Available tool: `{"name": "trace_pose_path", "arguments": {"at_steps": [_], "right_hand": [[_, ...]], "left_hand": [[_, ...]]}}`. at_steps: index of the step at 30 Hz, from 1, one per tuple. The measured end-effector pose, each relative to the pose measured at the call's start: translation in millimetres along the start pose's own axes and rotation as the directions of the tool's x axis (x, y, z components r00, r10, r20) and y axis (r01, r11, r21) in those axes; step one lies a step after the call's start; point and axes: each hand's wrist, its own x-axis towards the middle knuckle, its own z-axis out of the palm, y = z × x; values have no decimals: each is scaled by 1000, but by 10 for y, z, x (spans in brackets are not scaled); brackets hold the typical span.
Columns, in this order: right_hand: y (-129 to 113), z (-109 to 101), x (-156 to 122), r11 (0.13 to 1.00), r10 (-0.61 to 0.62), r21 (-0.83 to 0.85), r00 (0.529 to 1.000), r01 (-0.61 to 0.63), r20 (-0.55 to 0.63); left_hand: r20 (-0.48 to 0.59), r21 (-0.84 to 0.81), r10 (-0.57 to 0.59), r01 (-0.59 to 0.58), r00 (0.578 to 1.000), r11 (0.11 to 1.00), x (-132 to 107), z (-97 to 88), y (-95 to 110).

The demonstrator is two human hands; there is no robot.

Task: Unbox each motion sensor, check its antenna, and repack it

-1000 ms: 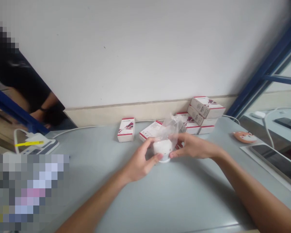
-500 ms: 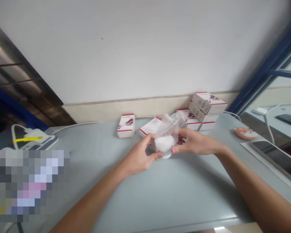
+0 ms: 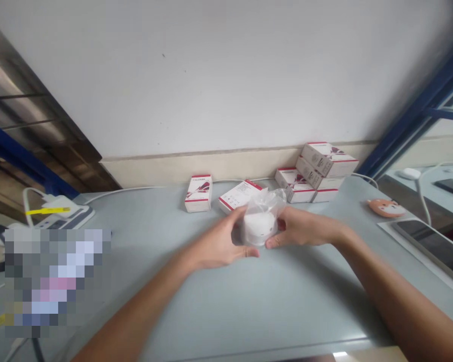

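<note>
Head cam view: a round white gadget (image 3: 254, 226) inside a clear plastic bag (image 3: 267, 202) sits between both hands, right around desk (image 3: 173, 306) level, though you can't really tell if it's touching. Left hand (image 3: 219, 235) grips one side of the bag, right hand (image 3: 302, 229) grips the other. Just behind are a flat white-and-red box (image 3: 238, 196) and a box stack (image 3: 317, 173), with an orange fox-face pad (image 3: 385, 207) off right.

Clear plastic bag (image 3: 265, 207), glossy; white card boxes (image 3: 239, 196) w/ matt finish; grey desktop (image 3: 211, 301), smooth.
</note>
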Motion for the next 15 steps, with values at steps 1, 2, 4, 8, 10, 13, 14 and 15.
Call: {"name": "trace_pose_path", "arguments": {"at_steps": [1, 2, 4, 8, 10, 13, 14, 15], "right_hand": [[-6, 0, -4, 1000, 8, 3, 1000, -8, 4], [-13, -4, -12, 1000, 13, -1, 1000, -13, 8], [-27, -20, -32, 1000, 7, -19, 1000, -7, 10], [-21, -35, -52, 999, -26, -22, 1000, 26, -8], [2, -17, -39, 999, -31, 14, 999, 31, 8], [38, 28, -3, 999, -17, 35, 999, 15, 34], [45, 43, 8, 999, -16, 36, 999, 15, 39], [50, 57, 18, 999, -19, 41, 999, 18, 42]], "left_hand": [[-22, -50, 22, -23, 1000, 998, 5, 2, -1], [-30, -85, 32, -35, 999, 996, 11, 7, -7], [-14, -108, 16, -17, 1000, 994, 25, 24, -34], [48, -46, -75, 77, 996, 996, 41, 54, -101], [40, -4, -78, 78, 996, 997, 34, 61, -102], [25, 4, -41, 41, 999, 999, 7, 73, -48], [16, -15, -30, 30, 999, 999, -3, 82, -25], [-4, -45, -20, 20, 1000, 999, -12, 95, -4]]}}
